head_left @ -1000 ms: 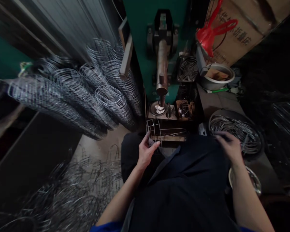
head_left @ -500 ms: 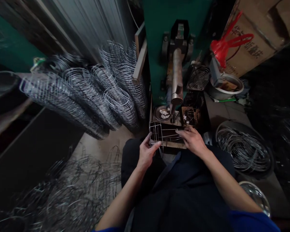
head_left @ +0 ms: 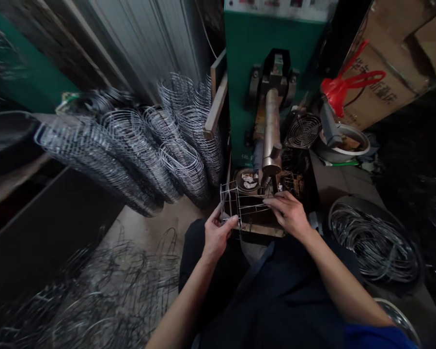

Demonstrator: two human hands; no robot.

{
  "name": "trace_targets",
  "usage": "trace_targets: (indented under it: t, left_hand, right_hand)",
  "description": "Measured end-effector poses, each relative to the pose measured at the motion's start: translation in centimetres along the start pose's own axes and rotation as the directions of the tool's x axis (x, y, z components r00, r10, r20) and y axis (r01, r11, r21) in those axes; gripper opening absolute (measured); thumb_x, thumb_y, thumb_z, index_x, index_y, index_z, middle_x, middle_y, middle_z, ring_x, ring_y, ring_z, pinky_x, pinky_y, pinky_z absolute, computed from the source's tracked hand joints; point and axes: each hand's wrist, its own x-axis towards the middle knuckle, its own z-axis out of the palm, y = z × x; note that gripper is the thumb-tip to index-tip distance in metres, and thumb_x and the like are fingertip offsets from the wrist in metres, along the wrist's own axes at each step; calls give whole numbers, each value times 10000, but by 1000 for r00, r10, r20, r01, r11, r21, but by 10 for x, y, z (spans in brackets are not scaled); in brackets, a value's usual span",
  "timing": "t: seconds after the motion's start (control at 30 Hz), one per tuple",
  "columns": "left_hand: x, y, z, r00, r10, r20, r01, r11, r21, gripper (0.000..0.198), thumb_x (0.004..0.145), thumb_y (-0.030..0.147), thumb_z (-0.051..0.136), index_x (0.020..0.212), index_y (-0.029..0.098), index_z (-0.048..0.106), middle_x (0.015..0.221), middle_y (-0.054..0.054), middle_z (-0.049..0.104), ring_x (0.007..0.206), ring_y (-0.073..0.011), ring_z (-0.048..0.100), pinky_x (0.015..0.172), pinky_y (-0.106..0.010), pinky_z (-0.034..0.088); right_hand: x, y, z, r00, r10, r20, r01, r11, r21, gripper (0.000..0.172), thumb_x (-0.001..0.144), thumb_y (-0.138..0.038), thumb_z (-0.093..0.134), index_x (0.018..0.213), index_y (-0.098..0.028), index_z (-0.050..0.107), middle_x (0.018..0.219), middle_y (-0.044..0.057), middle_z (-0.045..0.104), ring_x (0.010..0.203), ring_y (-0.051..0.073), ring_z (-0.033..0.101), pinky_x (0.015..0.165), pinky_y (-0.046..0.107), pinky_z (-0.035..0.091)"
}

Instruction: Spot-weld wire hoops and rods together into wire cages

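My left hand [head_left: 215, 236] grips the near left end of a small wire frame [head_left: 240, 204] that lies across a wooden block in front of me. My right hand [head_left: 288, 211] rests on the frame's right part, fingers pinched on its thin wires. Just beyond the frame hangs the brown cylindrical electrode arm [head_left: 271, 133] of a green welding machine [head_left: 272, 53], its tip directly above the frame. A small round dish [head_left: 247, 178] with pale bits sits beside the tip.
Stacks of bent wire loops [head_left: 141, 145] lean at the left. Loose wire pieces [head_left: 105, 291] litter the floor. A round tub of wire rings [head_left: 376, 240] stands at the right, near a small fan [head_left: 304, 130], a bowl [head_left: 345, 143] and a cardboard box [head_left: 392, 63].
My right hand came from the tub of wire rings to the frame's right part. Both hands lifted the frame a little toward the electrode tip. The view tilted upward.
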Motion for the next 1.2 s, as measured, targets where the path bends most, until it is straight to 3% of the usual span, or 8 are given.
trace_targets:
  t: [0.57,0.7,0.83,1.07,1.2]
  left_hand:
    - [24,17,7,1000,4,-18,-5,999,-34,854,578,332,924,1349,170,596,650,104,453,417,2,322,362,-149,237]
    - [25,18,4,1000,5,25,-4,1000,-31,789,604,320,914,1317,170,608,650,106,432,410,8,293,358,-146,215]
    - [26,25,4,999,-3,33,3,1000,4,813,600,342,914,1329,166,599,639,108,429,405,5,284,353,-150,200]
    - [46,41,12,997,-33,64,30,999,36,864,558,350,925,1324,140,584,630,108,435,414,-4,291,354,-153,176]
    - [58,42,10,996,-9,91,5,999,45,846,555,356,929,1297,131,591,632,106,445,413,-2,278,355,-157,166]
  right_hand:
    - [30,9,5,999,-34,-38,34,999,10,297,973,-85,532,1146,-248,711,974,40,723,977,243,596,832,365,538]
    - [27,10,5,999,-4,-53,5,1000,9,218,997,-153,556,1114,-247,714,993,43,726,969,241,600,865,370,520]
    - [17,18,0,985,38,-166,-42,999,-25,129,990,-202,599,1059,-205,709,958,56,725,909,250,586,850,393,497]
    - [20,34,2,981,79,-180,-91,994,-63,150,999,-218,562,1038,-193,705,925,64,704,909,263,580,825,393,488]
    - [24,32,7,960,153,-235,-153,988,18,151,987,-276,599,1006,-223,739,920,54,721,906,253,615,822,383,503]
